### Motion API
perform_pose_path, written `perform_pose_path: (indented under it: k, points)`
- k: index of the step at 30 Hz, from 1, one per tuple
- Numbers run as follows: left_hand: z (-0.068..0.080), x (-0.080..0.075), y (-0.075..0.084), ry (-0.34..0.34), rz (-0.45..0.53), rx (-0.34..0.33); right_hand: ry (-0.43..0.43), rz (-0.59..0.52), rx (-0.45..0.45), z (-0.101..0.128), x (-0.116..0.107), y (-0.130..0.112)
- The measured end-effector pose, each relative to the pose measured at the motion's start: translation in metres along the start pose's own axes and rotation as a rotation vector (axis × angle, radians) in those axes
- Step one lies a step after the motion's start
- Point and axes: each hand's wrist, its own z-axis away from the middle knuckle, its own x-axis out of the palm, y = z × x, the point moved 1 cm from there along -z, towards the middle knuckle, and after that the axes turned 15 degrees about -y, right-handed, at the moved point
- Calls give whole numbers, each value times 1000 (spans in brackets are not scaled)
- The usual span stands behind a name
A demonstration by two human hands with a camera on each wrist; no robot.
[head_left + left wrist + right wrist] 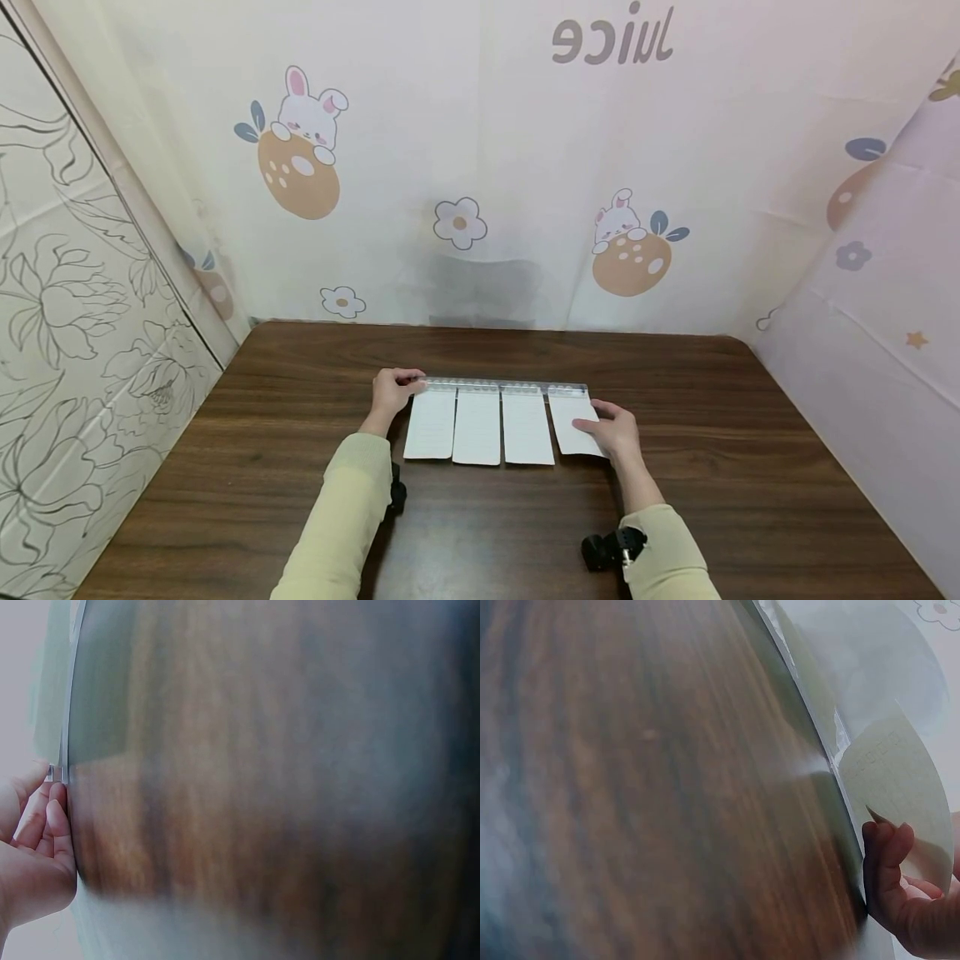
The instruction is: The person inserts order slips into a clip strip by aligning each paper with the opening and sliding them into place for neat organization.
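Several white paper sheets (477, 429) hang side by side from a clear plastic strip (517, 388), which runs along their top edges. My left hand (390, 396) pinches the strip's left end between thumb and fingers; the left wrist view shows the hand (37, 844) at the end of the strip (64, 712). With thumb and fingers my right hand (618, 432) pinches the right edge of the rightmost sheet (572, 423). That sheet sits slightly tilted, its lower right corner bent. Seen from the right wrist, the sheet (900, 769) looks pale, with faint printing.
The sheets are over a dark brown wooden table (480, 525). Behind its far edge hangs a pale curtain (510, 150) with rabbit and fruit prints. A flower-patterned panel (67, 333) stands at the left. Black wrist cameras (603, 552) are on both forearms.
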Motion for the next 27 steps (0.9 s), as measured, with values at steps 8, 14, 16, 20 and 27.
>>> perform_pose_path:
  k: [8, 14, 16, 20, 27]
  points:
    - [1, -1, 1, 1, -6, 5, -6, 10, -3, 2, 2, -4]
    - [0, -1, 0, -2, -6, 12, -2, 5, 0, 1, 4, -5]
    - [0, -1, 0, 0, -7, 14, -2, 4, 0, 1, 4, -5]
    - [0, 0, -1, 4, -9, 15, -2, 6, 1, 1, 5, -5]
    - [0, 0, -1, 2, -5, 1, -5, 6, 17, 1, 5, -5]
